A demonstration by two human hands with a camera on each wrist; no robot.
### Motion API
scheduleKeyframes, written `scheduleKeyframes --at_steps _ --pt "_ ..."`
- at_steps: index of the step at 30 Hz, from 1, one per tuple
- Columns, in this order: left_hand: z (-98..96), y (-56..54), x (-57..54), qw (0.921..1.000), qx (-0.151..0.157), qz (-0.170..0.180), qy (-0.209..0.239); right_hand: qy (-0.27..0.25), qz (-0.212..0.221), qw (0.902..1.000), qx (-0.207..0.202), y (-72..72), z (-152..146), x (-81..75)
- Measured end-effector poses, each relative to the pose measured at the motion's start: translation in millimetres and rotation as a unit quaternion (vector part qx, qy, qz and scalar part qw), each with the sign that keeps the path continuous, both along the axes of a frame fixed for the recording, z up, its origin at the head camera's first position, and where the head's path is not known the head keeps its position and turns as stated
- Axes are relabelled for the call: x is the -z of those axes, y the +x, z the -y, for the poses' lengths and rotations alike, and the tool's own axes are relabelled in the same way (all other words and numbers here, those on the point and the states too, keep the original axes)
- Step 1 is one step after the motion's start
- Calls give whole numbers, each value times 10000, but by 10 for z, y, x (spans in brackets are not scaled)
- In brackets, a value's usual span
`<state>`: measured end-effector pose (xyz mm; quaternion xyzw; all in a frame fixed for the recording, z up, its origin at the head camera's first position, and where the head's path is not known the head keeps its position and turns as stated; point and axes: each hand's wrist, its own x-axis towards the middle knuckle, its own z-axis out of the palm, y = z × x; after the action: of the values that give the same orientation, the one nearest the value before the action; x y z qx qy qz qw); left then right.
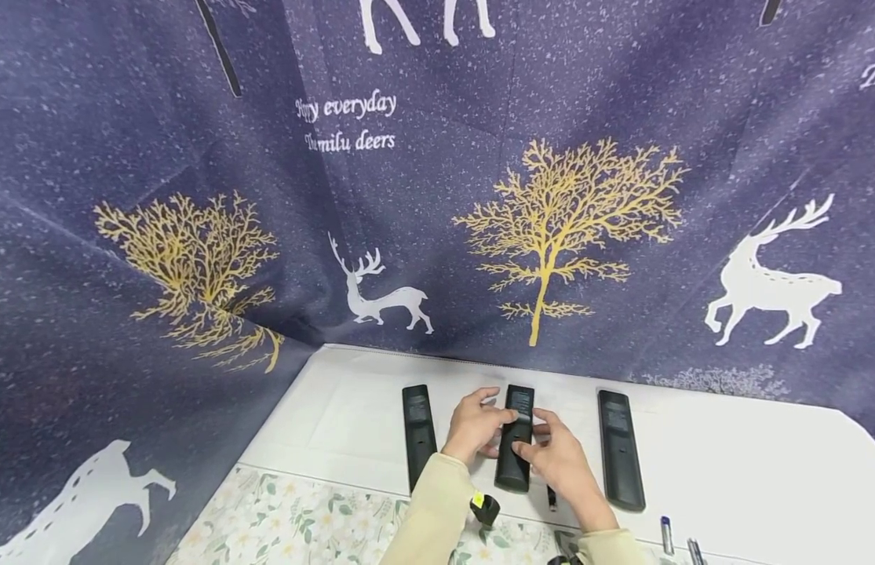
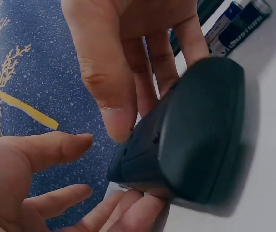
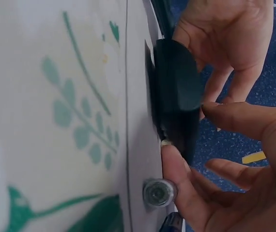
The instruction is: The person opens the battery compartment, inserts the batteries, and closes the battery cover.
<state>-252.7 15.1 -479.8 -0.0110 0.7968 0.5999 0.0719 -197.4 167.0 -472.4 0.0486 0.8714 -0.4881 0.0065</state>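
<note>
A black remote control (image 1: 513,467) lies back side up between both hands in the head view, with a small latch mark on its back. My left hand (image 1: 472,428) holds it from the left, fingers at its side and thumb over the upper part; in the left wrist view the left fingers (image 2: 133,210) touch its lower side. From the right, my right hand (image 1: 560,459) grips it, its thumb (image 2: 118,123) pressing the back and its fingers along the far side. In the right wrist view, the remote control's near end (image 3: 179,72) faces the camera.
Similar black remotes lie at the left (image 1: 417,424) and right (image 1: 621,451). Batteries lie beside the right hand (image 1: 552,498) and farther right (image 1: 666,535). A white table (image 1: 352,400), a floral cloth (image 1: 289,518) and a deer-patterned curtain (image 1: 423,196) surround the work.
</note>
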Motion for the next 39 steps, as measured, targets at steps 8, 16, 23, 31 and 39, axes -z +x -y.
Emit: scheduleKeyframes --at_steps 8,16,23,31,39 --pt "-15 34 -2 9986 47 90 521 -95 -111 9998 -106 10 -12 6" --pt "-14 6 24 9948 71 211 992 94 -344 9993 -64 27 -13 -40" --pt "-11 -35 15 9921 203 -30 1234 4 -647 9978 -110 45 -36 -87" --pt "-34 -20 -69 9907 127 -209 1337 -176 -887 9954 -321 77 -44 -127" --pt "-39 32 -135 9799 -257 -278 1958 58 -919 9946 -470 83 -15 -175"
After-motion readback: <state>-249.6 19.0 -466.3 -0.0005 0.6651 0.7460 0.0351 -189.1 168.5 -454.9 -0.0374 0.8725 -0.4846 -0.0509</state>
